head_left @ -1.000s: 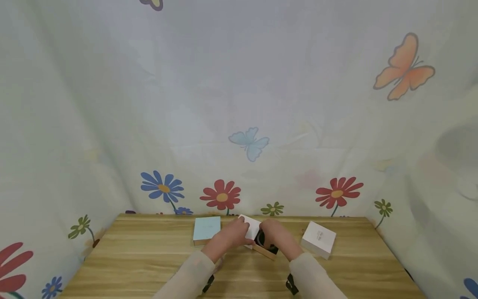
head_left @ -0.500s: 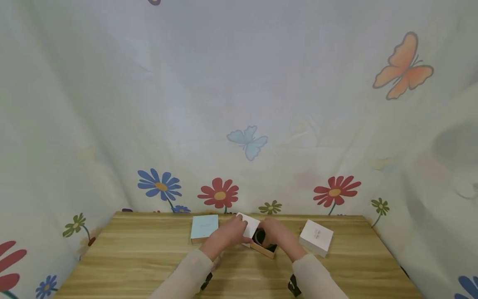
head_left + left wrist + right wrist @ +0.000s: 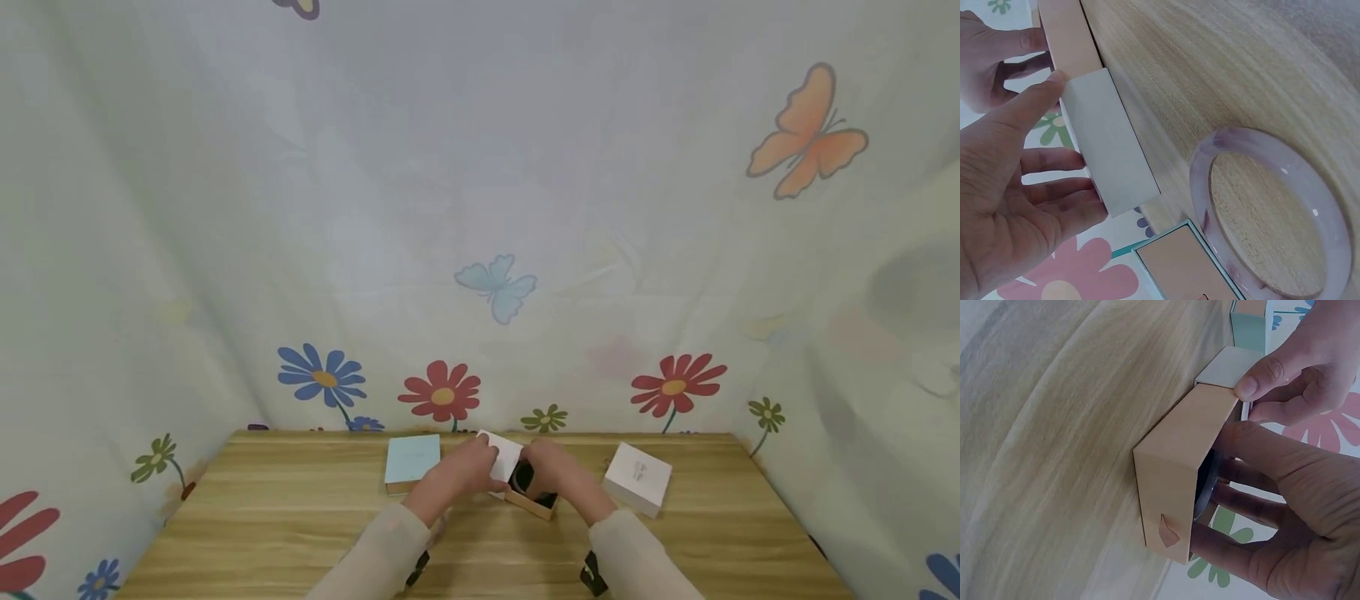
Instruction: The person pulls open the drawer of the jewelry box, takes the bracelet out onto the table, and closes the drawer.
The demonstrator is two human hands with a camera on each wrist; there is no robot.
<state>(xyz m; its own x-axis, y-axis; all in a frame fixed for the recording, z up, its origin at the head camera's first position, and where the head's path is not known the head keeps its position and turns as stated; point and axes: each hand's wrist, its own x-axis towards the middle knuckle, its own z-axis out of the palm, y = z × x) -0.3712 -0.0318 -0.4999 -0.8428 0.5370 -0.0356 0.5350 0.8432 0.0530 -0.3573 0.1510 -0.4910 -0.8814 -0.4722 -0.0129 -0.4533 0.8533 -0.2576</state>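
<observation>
My left hand [image 3: 474, 465] grips the white sleeve [image 3: 506, 457] of a drawer-style gift box at the table's middle. In the left wrist view, its thumb and fingers lie along the sleeve's [image 3: 1110, 144] side. The tan drawer [image 3: 1169, 431], with a small ribbon tab [image 3: 1168, 532] on its end, is pulled partly out. A dark bangle [image 3: 1209, 481] sits in this drawer. My right hand [image 3: 553, 468] reaches into it, fingers curled about the bangle; the fingertips are partly hidden by the drawer wall. The left thumb touches the seam between drawer and sleeve.
A light blue box [image 3: 414, 457] stands to the left, and another white box [image 3: 639, 477] with small print to the right. Nearer me, a lilac bangle [image 3: 1321, 197] lies on the wooden table [image 3: 300, 500]. A flowered curtain [image 3: 375, 208] hangs behind the table's far edge.
The view shifts slightly with the head. Both hands keep nearly the same place on the box, and the drawer stays partly out.
</observation>
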